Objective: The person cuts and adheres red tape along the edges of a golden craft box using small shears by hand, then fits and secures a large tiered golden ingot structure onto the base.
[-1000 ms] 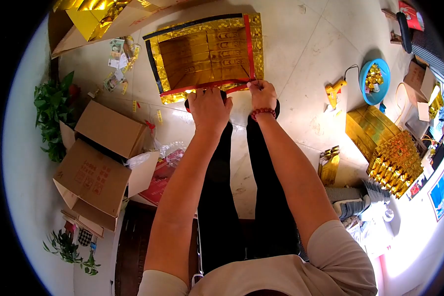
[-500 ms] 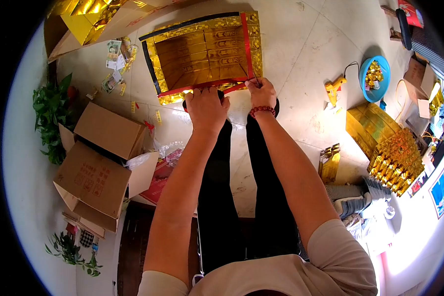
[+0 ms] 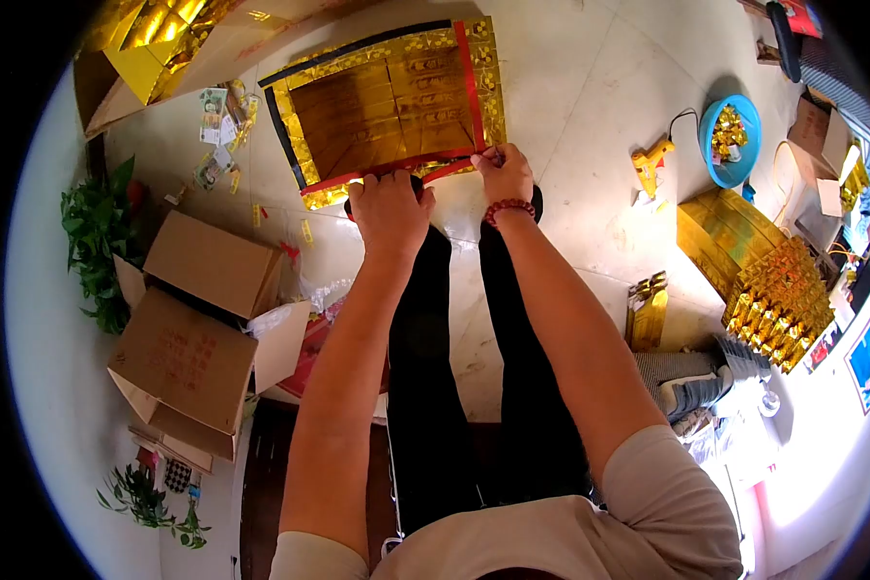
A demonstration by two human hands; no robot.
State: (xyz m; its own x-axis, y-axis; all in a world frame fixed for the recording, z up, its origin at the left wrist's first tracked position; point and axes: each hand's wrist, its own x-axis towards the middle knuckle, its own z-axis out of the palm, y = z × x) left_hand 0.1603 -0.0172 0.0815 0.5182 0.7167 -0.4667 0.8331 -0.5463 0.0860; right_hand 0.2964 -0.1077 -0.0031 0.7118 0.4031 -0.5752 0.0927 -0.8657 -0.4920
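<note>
A gold foil-covered box (image 3: 382,111) lies open side up on the floor in front of my feet. Black strips edge its far and left rims, and red tape (image 3: 469,87) runs along the right and near rims. My left hand (image 3: 391,215) is closed at the near rim, its fingers curled over the red edge; part of what lies under it is hidden. A loose red strip (image 3: 448,172) stretches from there to my right hand (image 3: 507,176), which pinches it near the box's front right corner.
To the right lie a yellow glue gun (image 3: 652,166), a blue basin (image 3: 754,145) of gold pieces and a stack of folded gold foil (image 3: 778,304). Cardboard boxes (image 3: 179,353) and a plant (image 3: 97,237) stand left. Paper notes (image 3: 213,116) are scattered beyond.
The view has shifted slightly, so the box and both hands appear a little further left. My hands keep their places at the near rim, with the red strip between them.
</note>
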